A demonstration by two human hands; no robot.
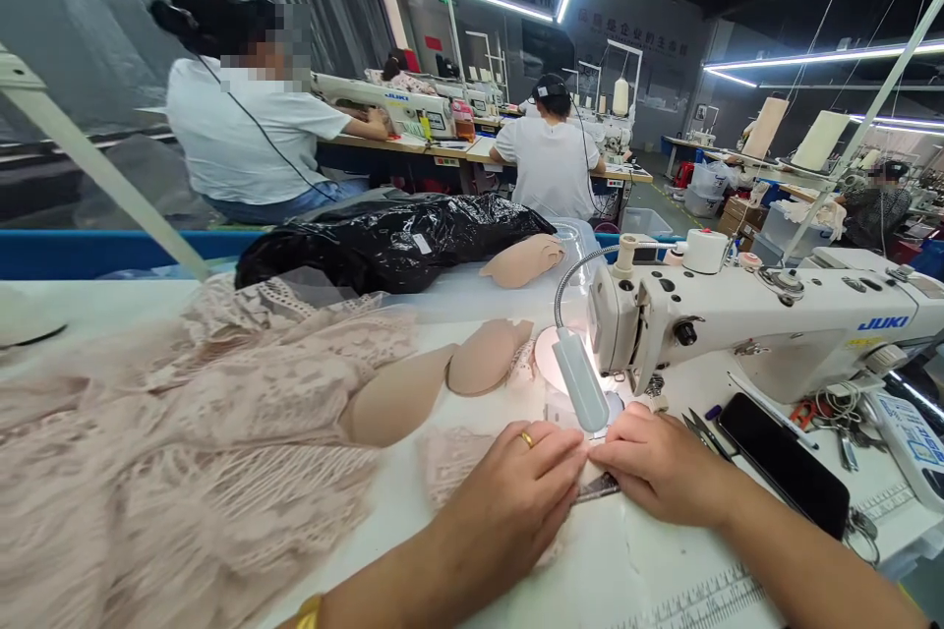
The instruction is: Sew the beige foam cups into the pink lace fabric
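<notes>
My left hand (508, 486), with a ring on one finger, is closed on the edge of a pale pink lace piece (451, 462). Its fingertips meet those of my right hand (660, 462), which pinches the same fabric just in front of the needle area of a white sewing machine (744, 314). The fingers hide the exact edge being held. A small grey lamp (579, 378) on a bendable neck lights the spot. Beige bra cups (487, 356) lie beyond my left hand, beside a large spread of pink lace (184, 452).
Right of my right hand lie a black phone (786, 462), scissors (708, 432) and a control panel (907, 437). A black plastic bag (398, 241) sits behind the lace. Two people in white shirts (243, 133) work at machines ahead. A ruler strip (700, 600) marks the front table.
</notes>
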